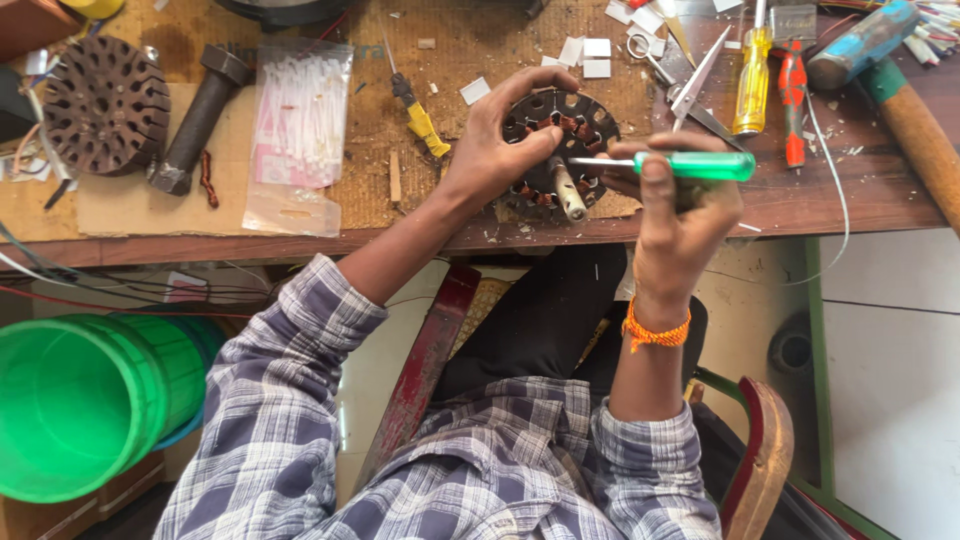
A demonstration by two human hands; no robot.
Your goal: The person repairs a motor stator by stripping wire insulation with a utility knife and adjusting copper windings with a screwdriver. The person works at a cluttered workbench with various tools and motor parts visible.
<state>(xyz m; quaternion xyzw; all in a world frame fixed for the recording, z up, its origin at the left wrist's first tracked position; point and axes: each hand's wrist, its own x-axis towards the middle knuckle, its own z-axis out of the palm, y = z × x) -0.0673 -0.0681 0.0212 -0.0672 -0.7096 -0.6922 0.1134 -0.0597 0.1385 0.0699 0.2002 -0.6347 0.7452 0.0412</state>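
A round dark motor stator (573, 128) with copper windings and a metal shaft (567, 192) sits at the near edge of the wooden workbench (800, 205). My left hand (497, 143) grips the stator's left rim, fingers curled over the top. My right hand (672, 205) holds a green-handled screwdriver (697, 166) level, its metal tip pointing left into the stator's slots. An orange thread band circles my right wrist.
A second stator (106, 103), a dark bolt (198, 118) and a bag of white ties (298, 115) lie at left. Yellow (752, 85) and red (792, 95) screwdrivers, scissors (690, 80) and a hammer (905, 90) lie at right. A green bucket (85, 400) stands below left.
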